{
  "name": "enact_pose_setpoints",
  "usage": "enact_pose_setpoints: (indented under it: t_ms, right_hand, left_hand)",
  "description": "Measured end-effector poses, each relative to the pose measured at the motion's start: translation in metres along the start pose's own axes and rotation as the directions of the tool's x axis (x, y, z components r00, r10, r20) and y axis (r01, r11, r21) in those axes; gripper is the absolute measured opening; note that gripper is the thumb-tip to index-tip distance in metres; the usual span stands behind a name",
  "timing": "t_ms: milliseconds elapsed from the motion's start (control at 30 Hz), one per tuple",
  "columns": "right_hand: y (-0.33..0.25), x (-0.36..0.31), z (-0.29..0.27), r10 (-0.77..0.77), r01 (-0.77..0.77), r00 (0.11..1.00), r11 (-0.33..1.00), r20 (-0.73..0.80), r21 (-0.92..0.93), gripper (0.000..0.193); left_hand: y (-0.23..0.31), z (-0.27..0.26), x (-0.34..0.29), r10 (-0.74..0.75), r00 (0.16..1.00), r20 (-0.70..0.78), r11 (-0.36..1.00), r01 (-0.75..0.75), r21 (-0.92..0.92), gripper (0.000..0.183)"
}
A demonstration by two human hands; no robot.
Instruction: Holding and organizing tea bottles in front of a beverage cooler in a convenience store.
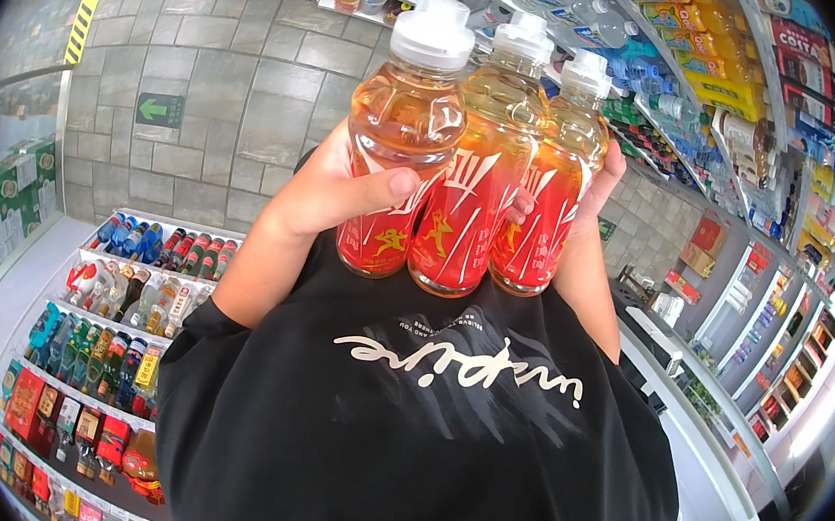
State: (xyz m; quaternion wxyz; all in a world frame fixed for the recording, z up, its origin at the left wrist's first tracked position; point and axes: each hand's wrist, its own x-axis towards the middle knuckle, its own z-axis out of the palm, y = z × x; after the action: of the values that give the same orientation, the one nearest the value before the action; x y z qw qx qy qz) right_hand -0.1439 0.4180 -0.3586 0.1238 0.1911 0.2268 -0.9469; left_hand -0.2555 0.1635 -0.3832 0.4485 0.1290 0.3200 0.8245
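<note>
Hands (pixel 336 190) gripping three red-labelled bottles (pixel 459 219) from both sides, white caps (pixel 524 38), black shirt (pixel 396 480)

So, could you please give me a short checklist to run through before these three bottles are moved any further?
1. Left hand on the left bottle: ok, thumb across its front.
2. Right hand on the right bottle: ok, fingers around its outer side.
3. Middle bottle between the outer two: ok.
4. Middle bottle firmly gripped: cannot tell, much of the hold is hidden.
5. White caps on all three: ok.
6. Caps fully tightened: cannot tell.
</note>
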Motion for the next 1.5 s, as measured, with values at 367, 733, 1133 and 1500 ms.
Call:
enact_pose_setpoints:
  t_ms: [367,733,1133,1500]
  right_hand:
    - [0.001,-0.001,-0.003,-0.022,0.022,1.000,0.999,0.019,0.033,0.086]
    - [0.006,-0.014,-0.014,-0.111,0.110,0.992,0.994,0.059,0.024,0.102]
    - [0.015,-0.016,-0.017,-0.105,0.105,0.994,0.994,-0.013,-0.026,0.107]
    - [0.028,-0.014,-0.024,-0.097,0.002,0.962,0.937,0.257,0.348,0.100]
  left_hand:
    - [-0.034,-0.025,-0.007,-0.069,0.983,0.173,0.788,0.160,-0.594,0.087]
    - [-0.015,0.017,-0.010,-0.091,0.994,0.068,0.916,0.110,-0.386,0.080]
    - [-0.014,0.029,-0.018,-0.069,0.994,0.083,0.957,0.090,-0.275,0.085]
    - [-0.023,0.025,-0.029,-0.059,0.997,0.046,0.948,0.070,-0.311,0.079]
